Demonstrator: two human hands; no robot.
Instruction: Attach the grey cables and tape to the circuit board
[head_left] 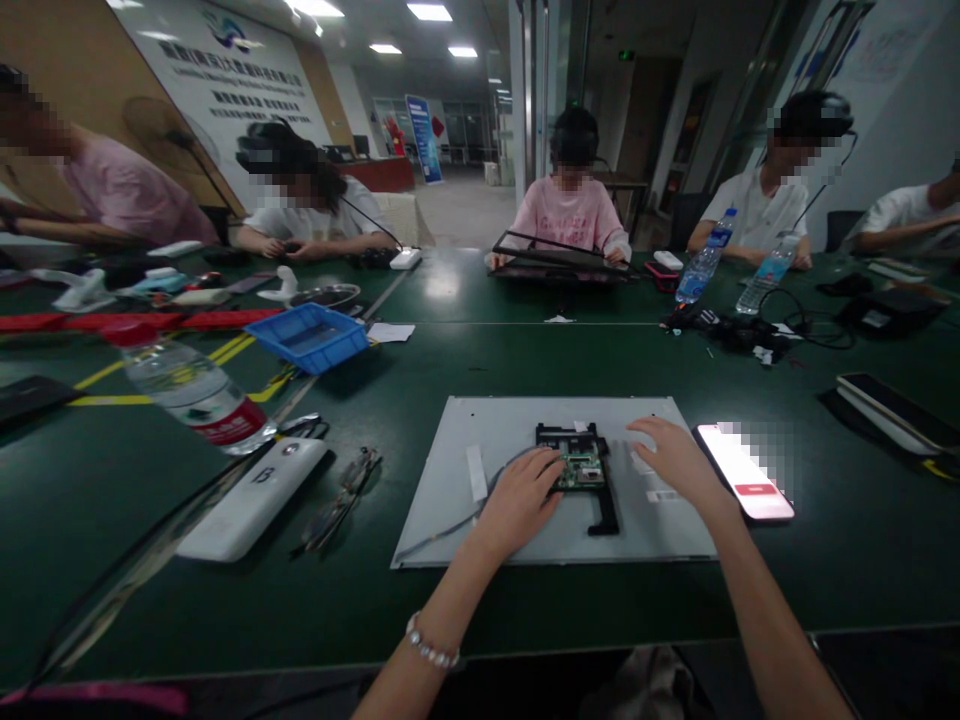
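Observation:
A flat grey metal panel (442,450) lies on the green table before me. On its middle sits a black plastic bracket (606,510) carrying a green circuit board (581,470). My left hand (525,490) rests with fingers stretched over the left side of the bracket and board, hiding part of both. To the right of the bracket, my right hand (671,455) hovers above the panel, fingers apart and holding nothing. A thin grey cable (442,533) runs from under my left hand toward the panel's lower left corner.
A lit phone (742,470) lies right of the panel. Left are eyeglasses (341,505), a white power bank (255,500), a water bottle (199,395) and a blue tray (311,340). Across the table, a person in pink (570,215) holds a dark frame; other people sit on both sides.

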